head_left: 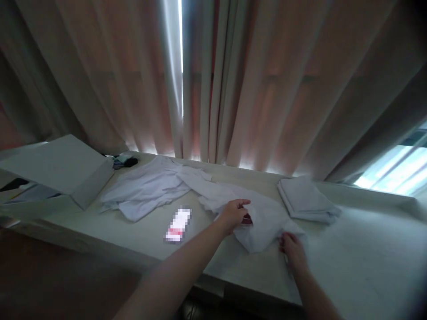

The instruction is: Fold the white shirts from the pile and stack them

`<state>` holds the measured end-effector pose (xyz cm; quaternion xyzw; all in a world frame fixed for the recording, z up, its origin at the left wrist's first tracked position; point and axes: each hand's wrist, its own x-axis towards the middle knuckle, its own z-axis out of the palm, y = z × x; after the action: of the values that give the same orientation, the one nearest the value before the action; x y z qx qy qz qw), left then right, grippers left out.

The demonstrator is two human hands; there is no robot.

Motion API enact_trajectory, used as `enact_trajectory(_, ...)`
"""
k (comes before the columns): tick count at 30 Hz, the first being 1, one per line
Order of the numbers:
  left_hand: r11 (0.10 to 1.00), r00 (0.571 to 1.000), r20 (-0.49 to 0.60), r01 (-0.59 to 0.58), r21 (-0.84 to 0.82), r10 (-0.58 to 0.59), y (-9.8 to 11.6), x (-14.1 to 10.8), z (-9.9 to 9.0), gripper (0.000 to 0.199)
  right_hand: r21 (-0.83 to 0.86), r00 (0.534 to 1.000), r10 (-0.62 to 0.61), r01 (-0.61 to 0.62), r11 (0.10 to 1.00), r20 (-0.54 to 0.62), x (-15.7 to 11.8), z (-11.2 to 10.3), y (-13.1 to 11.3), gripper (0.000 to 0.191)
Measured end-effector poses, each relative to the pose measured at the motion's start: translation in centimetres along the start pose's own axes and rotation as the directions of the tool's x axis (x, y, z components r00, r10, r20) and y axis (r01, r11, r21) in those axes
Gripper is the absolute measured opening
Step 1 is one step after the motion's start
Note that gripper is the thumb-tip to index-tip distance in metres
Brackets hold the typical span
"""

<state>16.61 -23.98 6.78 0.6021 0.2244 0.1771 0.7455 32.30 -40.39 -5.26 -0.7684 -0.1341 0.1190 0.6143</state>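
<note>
A white garment [263, 209] lies loosely spread on the pale table [360, 262] in front of me. My left hand [235, 215] is at its near left edge, thumb and fingers apart, with some of the fingers hidden by the cloth. At the garment's near right edge, my right hand [292, 250] has its fingers closed on the fabric. More rumpled white cloth [147, 186] lies to the left, touching or overlapping the garment. A folded white cloth [307, 200] rests behind and to the right of my hands.
A phone with a blurred screen [179, 225] lies left of my left forearm. At the far left stands a white box [56, 164], with small dark and grey items [125, 161] beside it. Curtains [213, 80] hang behind the table.
</note>
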Motion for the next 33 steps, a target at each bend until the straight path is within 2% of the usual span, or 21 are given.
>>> enact_trajectory(2, 0.992, 0.992, 0.125, 0.025, -0.122, -0.010, 0.2, -0.7, 1.7, 0.055, 0.044, 0.984, -0.134, 0.130, 0.991, 0.117, -1.7, 0.4, -1.8, 0.033)
enact_trajectory(3, 0.991, 0.985, 0.169, 0.011, -0.134, 0.012, 0.3, -0.9, 2.3, 0.059, 0.111, 0.948, -0.247, 0.229, 0.967, 0.200, -2.5, 0.8, -2.9, 0.036)
enact_trajectory(5, 0.995, 0.971, 0.225, -0.074, -0.059, 0.086, 0.7, -1.2, 3.0, 0.060, 0.177, 0.843, -0.407, 0.367, 0.913, 0.353, -4.0, 1.7, -5.2, 0.045)
enact_trajectory(6, 0.990, 0.961, 0.243, -0.140, 0.024, 0.130, 0.9, -1.4, 3.1, 0.058, 0.164, 0.821, -0.431, 0.398, 0.902, 0.374, -4.6, 2.2, -6.3, 0.048)
enact_trajectory(7, 0.966, 0.950, 0.255, -0.221, 0.133, 0.182, 1.2, -1.6, 3.0, 0.054, 0.130, 0.819, -0.434, 0.417, 0.900, 0.376, -5.0, 2.5, -7.2, 0.045)
enact_trajectory(9, 0.833, 0.919, 0.259, -0.382, 0.401, 0.297, 1.9, -1.9, 2.5, 0.044, 0.050, 0.832, -0.424, 0.437, 0.898, 0.358, -5.3, 2.8, -8.6, 0.034)
enact_trajectory(11, 0.599, 0.887, 0.249, -0.450, 0.662, 0.389, 2.5, -2.4, 1.5, 0.038, 0.022, 0.854, -0.413, 0.429, 0.903, 0.317, -5.1, 2.6, -9.6, 0.028)
enact_trajectory(13, 0.367, 0.871, 0.233, -0.405, 0.837, 0.432, 2.8, -2.8, 0.4, 0.036, 0.071, 0.871, -0.393, 0.391, 0.918, 0.296, -4.5, 2.0, -10.5, 0.027)
enact_trajectory(14, 0.278, 0.875, 0.219, -0.360, 0.890, 0.431, 2.7, -3.0, -0.2, 0.035, 0.110, 0.876, -0.378, 0.362, 0.926, 0.298, -4.2, 1.6, -10.9, 0.027)
enact_trajectory(15, 0.211, 0.883, 0.203, -0.314, 0.925, 0.423, 2.6, -3.1, -0.8, 0.034, 0.151, 0.877, -0.365, 0.333, 0.931, 0.313, -3.9, 1.2, -11.3, 0.027)
enact_trajectory(17, 0.137, 0.899, 0.174, -0.247, 0.959, 0.402, 1.9, -3.2, -1.8, 0.033, 0.221, 0.864, -0.353, 0.289, 0.931, 0.358, -3.5, 0.3, -12.0, 0.025)
enact_trajectory(19, 0.126, 0.906, 0.182, -0.246, 0.961, 0.382, 1.2, -3.2, -2.5, 0.035, 0.262, 0.842, -0.347, 0.255, 0.931, 0.413, -3.3, -0.4, -12.6, 0.024)
enact_trajectory(21, 0.143, 0.900, 0.235, -0.304, 0.942, 0.366, 0.5, -3.2, -2.7, 0.033, 0.265, 0.823, -0.333, 0.230, 0.936, 0.460, -3.4, -1.0, -13.1, 0.023)
enact_trajectory(25, 0.197, 0.906, 0.293, -0.361, 0.911, 0.304, 0.4, -3.4, -2.6, 0.014, 0.177, 0.842, -0.349, 0.302, 0.937, 0.411, -3.3, -1.8, -14.0, 0.024)
enact_trajectory(29, 0.288, 0.920, 0.172, -0.282, 0.915, 0.353, 1.8, -3.5, -2.8, 0.011, -0.044, 0.866, -0.400, 0.432, 0.901, 0.300, -2.2, -3.0, -14.6, 0.025)
enact_trajectory(33, 0.336, 0.896, 0.035, -0.201, 0.920, 0.442, 3.1, -3.3, -3.6, 0.010, -0.308, 0.835, -0.416, 0.527, 0.792, 0.360, -0.9, -3.8, -13.8, 0.021)
